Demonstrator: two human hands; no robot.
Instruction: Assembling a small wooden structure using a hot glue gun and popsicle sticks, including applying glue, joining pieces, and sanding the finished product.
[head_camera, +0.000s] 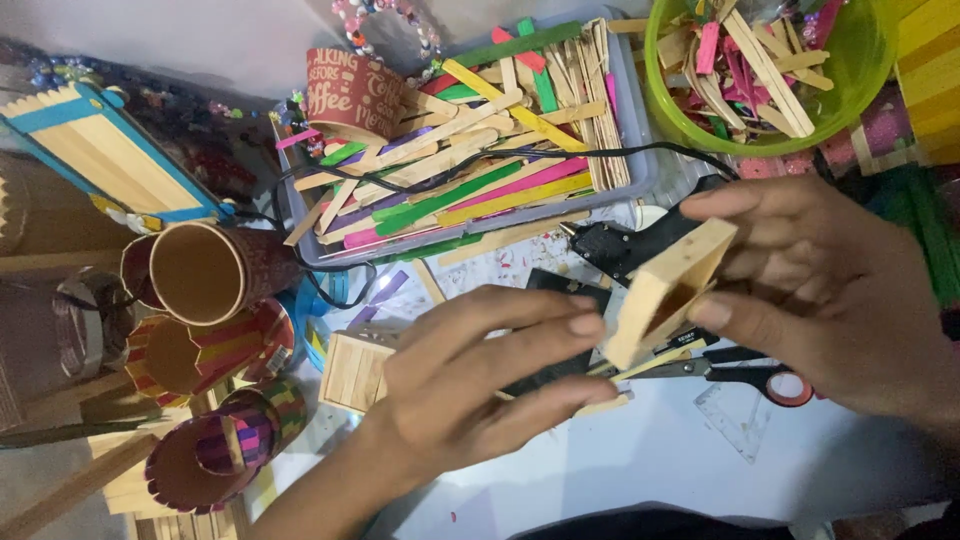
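Observation:
A small open box made of plain wooden craft sticks (668, 287) is held up between my two hands above the work surface. My right hand (830, 285) grips it from the right, thumb under and fingers over its top edge. My left hand (480, 375) comes in from the lower left, its fingertips touching the box's left side. A black glue gun (625, 243) lies just behind the box, its cord running left.
A grey tray (640, 150) of coloured craft sticks sits behind, a green bowl (870, 60) of sticks at top right. Scissors (740, 372) lie under my right hand. Stick-covered cups (215, 270) stand at left, a flat stick panel (352, 372) beside my left hand.

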